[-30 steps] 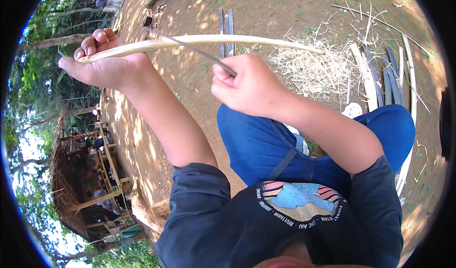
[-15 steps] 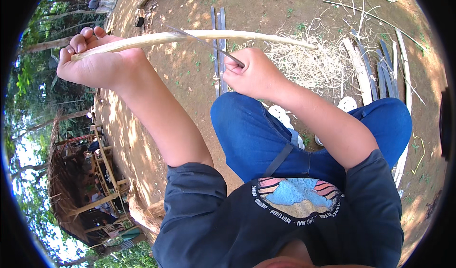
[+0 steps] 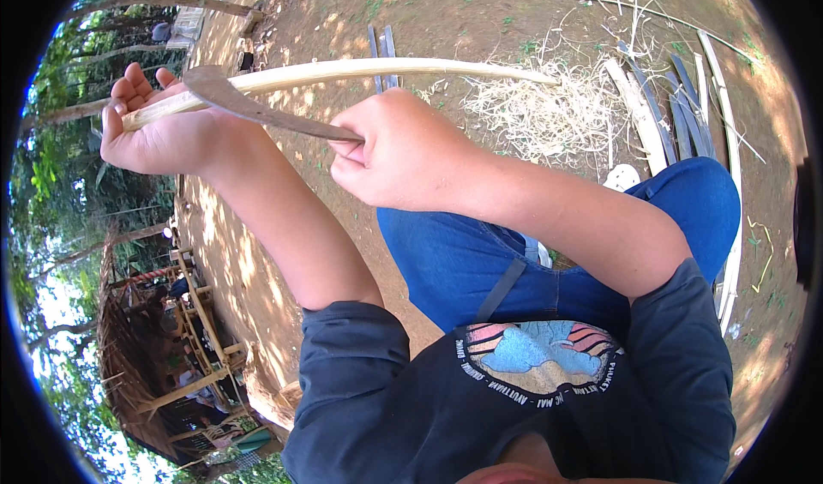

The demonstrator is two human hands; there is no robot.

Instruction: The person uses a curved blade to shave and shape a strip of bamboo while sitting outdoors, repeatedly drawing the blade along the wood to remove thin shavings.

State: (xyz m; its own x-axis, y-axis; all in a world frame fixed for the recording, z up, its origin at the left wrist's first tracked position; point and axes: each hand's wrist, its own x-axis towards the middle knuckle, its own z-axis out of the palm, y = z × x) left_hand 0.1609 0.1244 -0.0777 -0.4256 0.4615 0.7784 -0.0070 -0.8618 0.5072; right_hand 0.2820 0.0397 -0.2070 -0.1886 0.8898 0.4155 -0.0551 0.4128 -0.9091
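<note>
A long, pale bamboo strip [image 3: 343, 70] runs from my raised left hand [image 3: 176, 137] away to the right, its far end above a heap of shavings. My left palm faces up, with the strip's near end lying across it, held at the thumb; the other fingers are loosely curled. My right hand [image 3: 399, 154] is closed around the handle end of a knife [image 3: 266, 114]. Its broad, curved blade crosses the strip just beside my left palm. Most of the handle is hidden in my fist.
Curly pale shavings [image 3: 557, 115] lie heaped on the dirt ground ahead. Several pale and dark strips [image 3: 634, 111] lie right of them, and two dark strips [image 3: 390, 45] lie beyond my right hand. My bent knees [image 3: 454, 261] are below my arms. A thatched shelter [image 3: 137, 372] stands left.
My right hand has moved left and nearer to me with the knife. The blade now crosses the strip close to my left palm, instead of near its middle, and shows its broad side.
</note>
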